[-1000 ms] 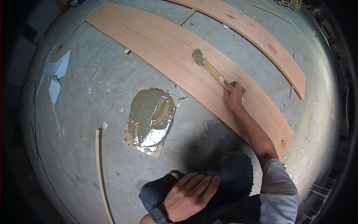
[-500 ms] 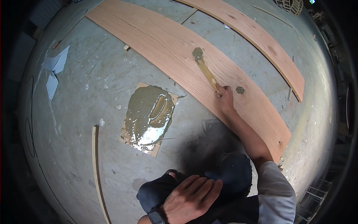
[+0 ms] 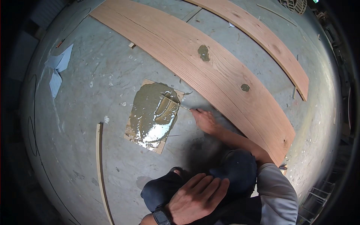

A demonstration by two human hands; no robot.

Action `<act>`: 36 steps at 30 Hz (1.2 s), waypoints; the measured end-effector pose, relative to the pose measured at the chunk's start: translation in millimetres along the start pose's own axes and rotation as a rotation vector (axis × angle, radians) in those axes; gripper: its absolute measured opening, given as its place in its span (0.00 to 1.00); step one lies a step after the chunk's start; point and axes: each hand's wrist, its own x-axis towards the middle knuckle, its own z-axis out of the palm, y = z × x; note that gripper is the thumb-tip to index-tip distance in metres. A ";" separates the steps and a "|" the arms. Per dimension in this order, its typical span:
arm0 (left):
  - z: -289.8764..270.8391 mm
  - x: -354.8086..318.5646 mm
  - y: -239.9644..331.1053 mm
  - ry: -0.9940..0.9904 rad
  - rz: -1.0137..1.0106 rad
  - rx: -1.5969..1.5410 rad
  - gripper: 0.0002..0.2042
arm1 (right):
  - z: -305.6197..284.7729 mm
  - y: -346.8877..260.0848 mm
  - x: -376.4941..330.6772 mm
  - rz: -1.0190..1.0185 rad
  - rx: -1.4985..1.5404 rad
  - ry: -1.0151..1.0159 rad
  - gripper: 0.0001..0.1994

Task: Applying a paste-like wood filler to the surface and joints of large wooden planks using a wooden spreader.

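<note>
My right hand (image 3: pixel 205 122) grips the end of a flat wooden stick (image 3: pixel 184 108), seen nearly edge-on. The stick's far end lies in grey-green, wet-looking putty (image 3: pixel 145 102). That putty is spread over a small thin board (image 3: pixel 157 149) on the floor, with grooves scraped into it near the stick. Beyond my right hand lies a long curved plank (image 3: pixel 161 30) bearing a large putty patch (image 3: pixel 203 53) and a smaller putty spot (image 3: pixel 245 87). My left hand (image 3: pixel 198 198) hangs palm down by my knees, fingers loosely stretched, holding nothing.
A second curved plank (image 3: pixel 262 32) lies parallel beyond the first. A narrow wood strip (image 3: pixel 99 165) lies at left, near a black cable (image 3: pixel 36 150). Folded white paper (image 3: pixel 60 62) rests further off. A small wood block (image 3: pixel 132 45) touches the near plank's edge.
My right hand has brought the stick from the large patch on the plank back left and nearer, onto the putty board. The left hand has stayed by my knees.
</note>
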 end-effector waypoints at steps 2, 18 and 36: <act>-0.3 -3.9 1.4 -0.065 -0.179 -0.180 0.16 | 14.8 -2.0 -10.6 -0.111 0.143 -0.041 0.12; 2.8 -11.0 -1.9 -0.036 -0.030 -0.034 0.21 | 6.1 -31.0 -9.9 -0.091 0.252 -0.093 0.14; 4.8 0.9 -5.4 -0.101 -0.250 -0.242 0.18 | -120.0 80.7 44.6 0.265 0.923 0.113 0.17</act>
